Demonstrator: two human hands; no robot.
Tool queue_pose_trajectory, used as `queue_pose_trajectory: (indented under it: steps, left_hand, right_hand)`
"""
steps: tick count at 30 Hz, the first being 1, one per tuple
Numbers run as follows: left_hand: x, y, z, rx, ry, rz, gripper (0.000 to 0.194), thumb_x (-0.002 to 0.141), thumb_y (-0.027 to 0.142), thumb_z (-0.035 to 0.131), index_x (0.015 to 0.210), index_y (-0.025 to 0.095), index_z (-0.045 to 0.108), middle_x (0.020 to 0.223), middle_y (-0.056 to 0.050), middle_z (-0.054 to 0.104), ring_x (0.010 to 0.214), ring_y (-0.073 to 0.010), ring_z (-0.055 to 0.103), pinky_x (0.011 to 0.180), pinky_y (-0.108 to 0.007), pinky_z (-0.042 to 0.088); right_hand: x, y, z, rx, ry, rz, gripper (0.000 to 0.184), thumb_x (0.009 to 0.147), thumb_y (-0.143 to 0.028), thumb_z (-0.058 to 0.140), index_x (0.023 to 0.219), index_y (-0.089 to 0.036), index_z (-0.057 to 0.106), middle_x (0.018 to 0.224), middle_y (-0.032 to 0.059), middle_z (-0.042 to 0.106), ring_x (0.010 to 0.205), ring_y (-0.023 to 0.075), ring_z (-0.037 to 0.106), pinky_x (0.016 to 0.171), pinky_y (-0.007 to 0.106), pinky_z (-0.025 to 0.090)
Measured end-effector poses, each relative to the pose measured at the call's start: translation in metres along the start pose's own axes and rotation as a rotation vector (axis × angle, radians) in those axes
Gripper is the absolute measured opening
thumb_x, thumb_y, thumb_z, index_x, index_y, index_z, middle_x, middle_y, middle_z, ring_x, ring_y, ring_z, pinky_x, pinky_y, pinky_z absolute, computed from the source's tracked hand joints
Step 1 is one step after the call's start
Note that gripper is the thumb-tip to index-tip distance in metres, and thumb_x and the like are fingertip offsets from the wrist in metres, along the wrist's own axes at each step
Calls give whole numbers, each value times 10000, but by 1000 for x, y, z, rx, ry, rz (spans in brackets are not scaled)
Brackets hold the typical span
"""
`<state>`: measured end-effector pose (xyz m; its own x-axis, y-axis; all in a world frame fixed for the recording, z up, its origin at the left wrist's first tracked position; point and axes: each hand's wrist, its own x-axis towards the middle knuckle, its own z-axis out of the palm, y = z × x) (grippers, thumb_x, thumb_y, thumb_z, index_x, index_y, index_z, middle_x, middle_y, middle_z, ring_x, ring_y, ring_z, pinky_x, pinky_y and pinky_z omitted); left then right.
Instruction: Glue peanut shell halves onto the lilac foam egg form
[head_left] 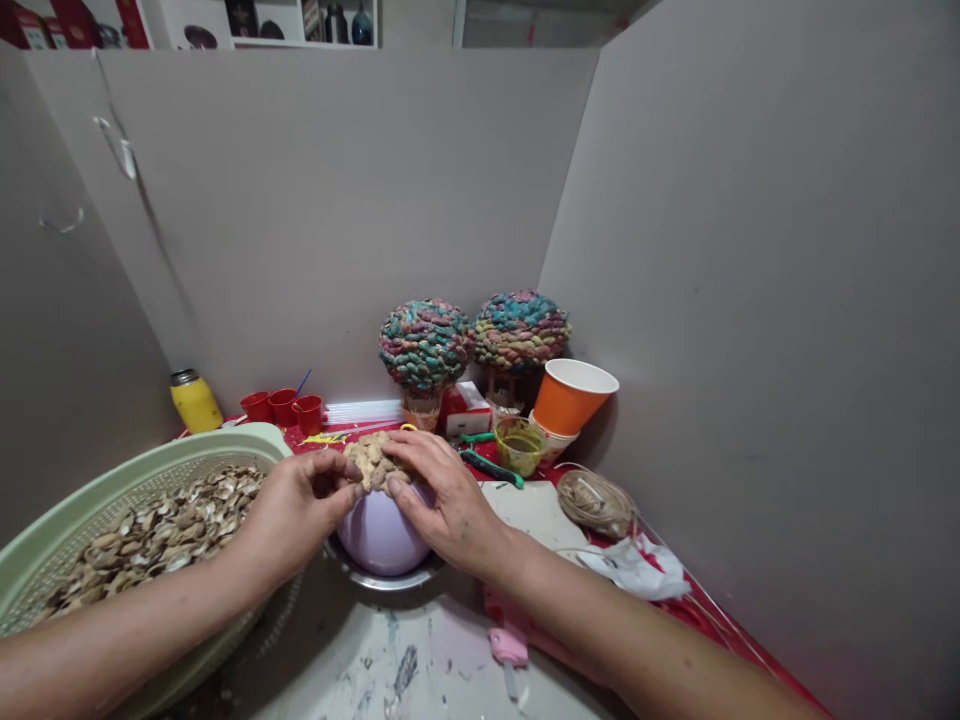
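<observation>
A round lilac balloon (384, 535) rests in a shallow metal bowl (390, 582), its top covered with tan peanut shells (370, 458). At the left edge of this layer, my left hand (311, 495) is closed in a pinch, thumb and fingertips on a shell that they partly hide. My right hand (442, 495) curves over the right side, fingers across the shells and thumb against the balloon, holding it. Beside my left forearm, a green colander (259, 436) holds many loose half shells (172, 520).
Behind stand two shell-covered coloured trees (426, 345), red cups (283, 407), a yellow bottle (196, 402), pliers (491, 467) and a plastic cup (519, 447). To the right are orange paper cups (574, 398) and twine (596, 502). A pink glue gun (508, 646) lies near my right forearm. Grey partitions (337, 200) enclose the table.
</observation>
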<state>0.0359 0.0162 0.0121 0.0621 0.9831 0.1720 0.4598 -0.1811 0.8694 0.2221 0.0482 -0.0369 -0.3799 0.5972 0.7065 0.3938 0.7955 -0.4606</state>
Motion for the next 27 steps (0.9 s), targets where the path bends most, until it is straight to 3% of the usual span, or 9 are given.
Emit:
queue_pose_trajectory:
  steps: [16, 22, 27]
  left_hand:
    - [8, -16, 2, 72, -50, 137, 95, 697, 253, 606, 750, 189, 653, 724, -19, 679, 728, -202, 612, 730, -322, 483]
    - [5, -15, 2, 33, -70, 129, 102, 698, 254, 594, 762, 192, 643, 720, -10, 677, 684, -186, 613, 685, -303, 493]
    - [5, -8, 0, -13, -114, 103, 104, 690, 258, 573, 733, 185, 635, 683, -1, 653, 680, -188, 615, 660, -295, 490]
  right_hand:
    - [0, -3, -2, 8, 3, 13, 296, 915, -245, 521, 1196, -197, 598, 1257, 114, 606, 1189, 267, 502, 1015, 492, 404]
    - [2, -16, 3, -67, 23, 96, 344, 793, -229, 647, 1132, -180, 610, 1204, 114, 602, 1154, 284, 499, 1003, 472, 401]
    - [5, -26, 9, -118, 54, 139, 319, 769, -189, 676, 1075, -201, 586, 1147, 77, 613, 1096, 268, 514, 975, 438, 403]
